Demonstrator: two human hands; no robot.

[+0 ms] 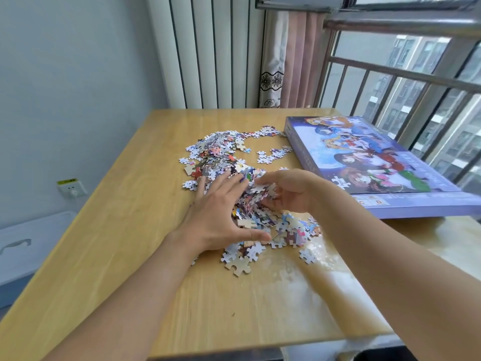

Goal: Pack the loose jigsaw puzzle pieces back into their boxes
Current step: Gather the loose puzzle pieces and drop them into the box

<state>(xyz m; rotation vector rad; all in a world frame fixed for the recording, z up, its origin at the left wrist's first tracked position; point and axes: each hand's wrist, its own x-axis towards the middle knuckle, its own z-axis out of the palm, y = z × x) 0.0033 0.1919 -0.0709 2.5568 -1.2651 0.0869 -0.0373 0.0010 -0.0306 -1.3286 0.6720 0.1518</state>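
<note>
Glossy yellow wooden table (125, 230), bare near its front edge, where the left hand (218, 217) presses flat-fingered on colourful cardboard puzzle pieces (221, 155) and the right hand (286, 191) curls around a clump, purple flat box (377, 162) overhanging right.

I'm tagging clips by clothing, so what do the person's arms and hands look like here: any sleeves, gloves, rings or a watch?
Both arms are bare as far as the frame shows, with no sleeve in view. The left hand and right hand wear no gloves. No ring, watch or bracelet shows on either hand or wrist.
</note>
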